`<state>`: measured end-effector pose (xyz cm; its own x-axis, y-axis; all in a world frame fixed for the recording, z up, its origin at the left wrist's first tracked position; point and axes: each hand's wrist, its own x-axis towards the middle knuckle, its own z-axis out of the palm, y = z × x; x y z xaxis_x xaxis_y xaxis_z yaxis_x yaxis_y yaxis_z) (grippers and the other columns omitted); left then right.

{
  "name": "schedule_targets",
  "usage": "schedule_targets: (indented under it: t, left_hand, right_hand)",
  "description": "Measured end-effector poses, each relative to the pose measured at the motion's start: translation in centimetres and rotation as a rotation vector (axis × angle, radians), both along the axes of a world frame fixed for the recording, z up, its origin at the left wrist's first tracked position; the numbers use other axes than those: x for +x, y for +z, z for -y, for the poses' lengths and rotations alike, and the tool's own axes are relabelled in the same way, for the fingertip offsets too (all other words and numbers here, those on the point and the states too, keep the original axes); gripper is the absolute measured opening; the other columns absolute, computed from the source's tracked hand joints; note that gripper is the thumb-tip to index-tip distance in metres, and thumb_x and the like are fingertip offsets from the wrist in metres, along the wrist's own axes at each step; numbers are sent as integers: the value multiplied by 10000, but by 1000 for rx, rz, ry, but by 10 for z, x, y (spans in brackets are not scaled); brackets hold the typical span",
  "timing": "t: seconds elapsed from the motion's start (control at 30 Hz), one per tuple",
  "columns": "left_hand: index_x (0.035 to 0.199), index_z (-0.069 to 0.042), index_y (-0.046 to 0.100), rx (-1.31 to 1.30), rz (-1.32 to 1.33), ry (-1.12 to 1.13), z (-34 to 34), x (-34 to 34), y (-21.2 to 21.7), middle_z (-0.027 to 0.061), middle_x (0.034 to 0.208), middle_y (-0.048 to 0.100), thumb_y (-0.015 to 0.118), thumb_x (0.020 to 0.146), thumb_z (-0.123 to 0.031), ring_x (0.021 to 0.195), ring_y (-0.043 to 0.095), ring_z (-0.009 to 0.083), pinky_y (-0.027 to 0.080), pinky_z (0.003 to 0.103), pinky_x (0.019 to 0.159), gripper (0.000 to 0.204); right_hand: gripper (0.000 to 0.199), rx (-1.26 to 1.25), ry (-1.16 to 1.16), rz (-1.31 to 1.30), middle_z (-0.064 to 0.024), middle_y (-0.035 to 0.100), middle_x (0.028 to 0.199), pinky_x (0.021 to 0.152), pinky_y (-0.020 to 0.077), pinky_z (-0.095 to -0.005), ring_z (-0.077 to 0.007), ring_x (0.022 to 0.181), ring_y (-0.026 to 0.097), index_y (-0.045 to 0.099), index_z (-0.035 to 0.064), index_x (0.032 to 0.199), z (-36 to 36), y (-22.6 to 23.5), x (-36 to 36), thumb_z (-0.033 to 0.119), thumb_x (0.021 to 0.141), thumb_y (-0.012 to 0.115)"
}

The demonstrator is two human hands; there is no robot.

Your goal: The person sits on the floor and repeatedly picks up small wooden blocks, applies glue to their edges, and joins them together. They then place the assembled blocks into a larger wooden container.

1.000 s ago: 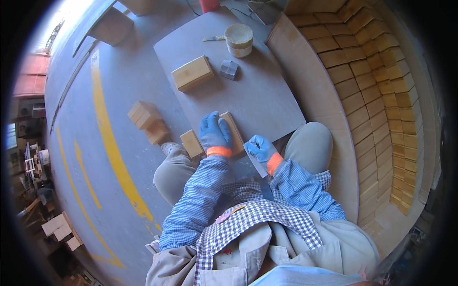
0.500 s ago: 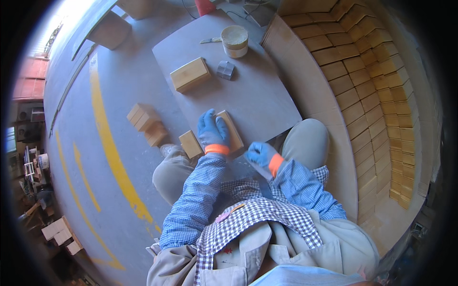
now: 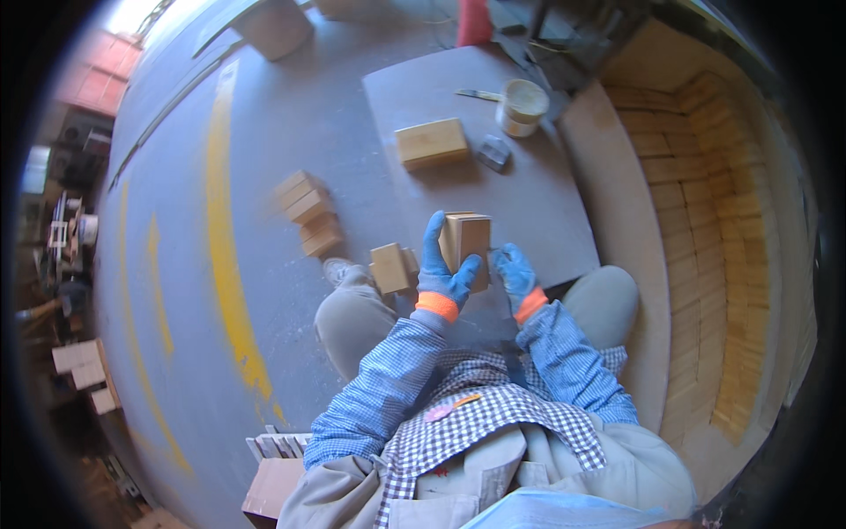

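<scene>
Grey floor (image 3: 291, 291) with a worn yellow painted stripe (image 3: 220, 212) spreads from 7 to 11 o'clock. A large open cardboard box (image 3: 617, 189) fills 3 o'clock, lined with rows of tan wooden blocks (image 3: 683, 212). Toward 1 o'clock lies a flat grey board (image 3: 542, 207). A stack of tan wooden blocks (image 3: 304, 203) sits on the floor at 10 o'clock.

The blue-gloved, orange-cuffed left hand (image 3: 451, 280) grips a tan, brown-faced rectangular block (image 3: 473, 240) between thumb and fingers, just right of centre. At its 3 o'clock, the matching gloved right hand (image 3: 518, 271) has curled fingers beside the block; whether they hold anything, I cannot tell.

On the board, a tan oblong block (image 3: 432, 144) lies at its 11 o'clock, a round white tub of pale paste (image 3: 522, 113) at its 1 o'clock. Between them are a small grey faceted block (image 3: 493, 153) and a flat-bladed knife (image 3: 480, 94).
</scene>
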<state>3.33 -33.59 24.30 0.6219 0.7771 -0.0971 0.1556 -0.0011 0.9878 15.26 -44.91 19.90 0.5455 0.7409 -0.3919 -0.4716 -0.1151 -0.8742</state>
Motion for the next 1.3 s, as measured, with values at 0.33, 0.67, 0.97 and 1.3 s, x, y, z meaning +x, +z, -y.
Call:
schedule_targets:
  t: [0.33,0.67,0.97,1.3]
  left_hand:
    - [1260,-181,551,642,-665,175,-249,-157,-69,139,1187,586,860,567,-140,1117,579,368,479,439,989,760]
    - [1246,-237,570,868,-1127,-35,-377,-206,-271,92,1169,623,732,693,-163,1092,595,327,462,429,969,581]
    - [1262,-184,577,1202,-489,347,-350,-107,-196,141,1265,566,732,787,-246,1172,543,354,453,470,974,503]
    - [1413,-133,433,1074,-553,-308,-197,114,1,145,1351,510,877,574,-434,1247,480,383,385,491,1047,996]
  right_hand:
    - [164,-99,-139,392,-70,696,902,607,535,-241,-84,683,621,583,41,977,-50,-10,7,198,1010,549]
    - [187,-228,-154,537,-93,685,939,595,523,-237,-85,679,606,578,20,994,-50,-8,-1,201,1009,536]
    - [202,-228,-214,372,-112,694,916,601,542,-264,-104,674,620,551,40,1011,-47,-7,0,242,1018,540]
    - [212,-178,-368,-287,-16,608,838,589,498,-271,-117,679,576,573,145,1070,-12,7,17,338,985,594]
